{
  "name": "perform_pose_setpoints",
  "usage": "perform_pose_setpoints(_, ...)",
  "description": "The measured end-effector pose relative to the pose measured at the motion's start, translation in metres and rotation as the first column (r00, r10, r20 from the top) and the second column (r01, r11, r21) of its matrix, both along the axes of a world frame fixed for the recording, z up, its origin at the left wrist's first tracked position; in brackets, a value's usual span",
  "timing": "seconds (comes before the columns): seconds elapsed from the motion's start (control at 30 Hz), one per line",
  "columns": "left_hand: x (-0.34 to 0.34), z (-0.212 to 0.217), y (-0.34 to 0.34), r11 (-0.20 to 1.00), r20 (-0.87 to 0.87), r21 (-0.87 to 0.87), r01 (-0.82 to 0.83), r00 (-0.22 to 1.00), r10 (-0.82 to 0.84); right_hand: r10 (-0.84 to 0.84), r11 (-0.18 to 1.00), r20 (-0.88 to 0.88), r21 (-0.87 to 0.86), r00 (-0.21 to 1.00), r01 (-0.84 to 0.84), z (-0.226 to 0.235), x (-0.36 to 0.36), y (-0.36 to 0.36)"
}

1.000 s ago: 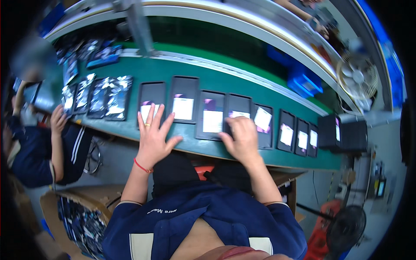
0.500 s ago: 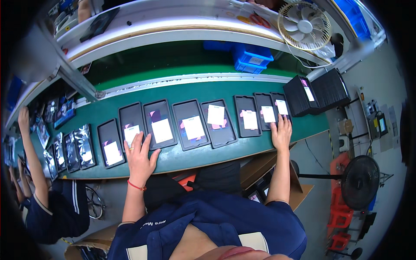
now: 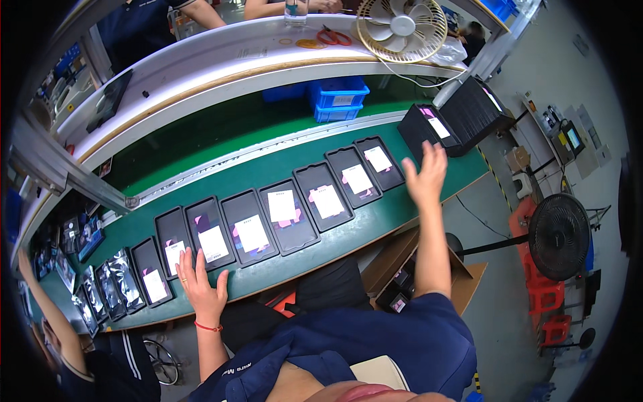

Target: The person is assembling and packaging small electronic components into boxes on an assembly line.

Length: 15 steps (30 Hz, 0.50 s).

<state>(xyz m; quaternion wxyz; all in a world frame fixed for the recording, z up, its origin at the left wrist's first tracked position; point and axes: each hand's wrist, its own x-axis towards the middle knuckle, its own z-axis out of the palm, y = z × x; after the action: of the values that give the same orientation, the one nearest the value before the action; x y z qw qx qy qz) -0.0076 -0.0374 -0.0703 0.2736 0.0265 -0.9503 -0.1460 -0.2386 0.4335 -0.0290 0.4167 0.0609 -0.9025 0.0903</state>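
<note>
Several shallow black trays [image 3: 251,262] lie in a slanting row on the green table, each with a white sheet [image 3: 378,159] over a pink and dark printed surface. My left hand [image 3: 203,289] is open, its fingertips at the lower ends of the trays near the row's left side. Whether it touches them I cannot tell. My right hand [image 3: 427,179] is open with fingers spread and holds nothing. It is beside the rightmost tray, just in front of a tall stack of black trays [image 3: 414,142].
Silvery wrapped packages [image 3: 127,278] lie left of the row, near another person's arm [image 3: 50,308]. Blue bins [image 3: 338,97] stand under the shelf, which bears a white fan [image 3: 402,27] and red scissors [image 3: 333,36]. An open carton [image 3: 402,271] sits below the table edge.
The view has turned. My right hand has left the rightmost tray and moved toward the stack. The right-hand trays now lie closer to the rest of the row. My left hand stays open.
</note>
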Motion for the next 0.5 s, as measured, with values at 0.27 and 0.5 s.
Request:
perform_pose_setpoints(0.27,0.0,0.0,0.002,1.0,-0.021,0.018,0.012,1.0,-0.011,-0.04,0.906,0.612,-0.312,0.79,0.287,0.058,-0.101,0.128)
perform_pose_setpoints(0.5,-0.002,0.001,0.004,1.0,-0.029,0.008,0.023,0.999,-0.023,-0.188,0.918,0.676,-0.138,0.713,0.373,0.088,-0.122,0.121)
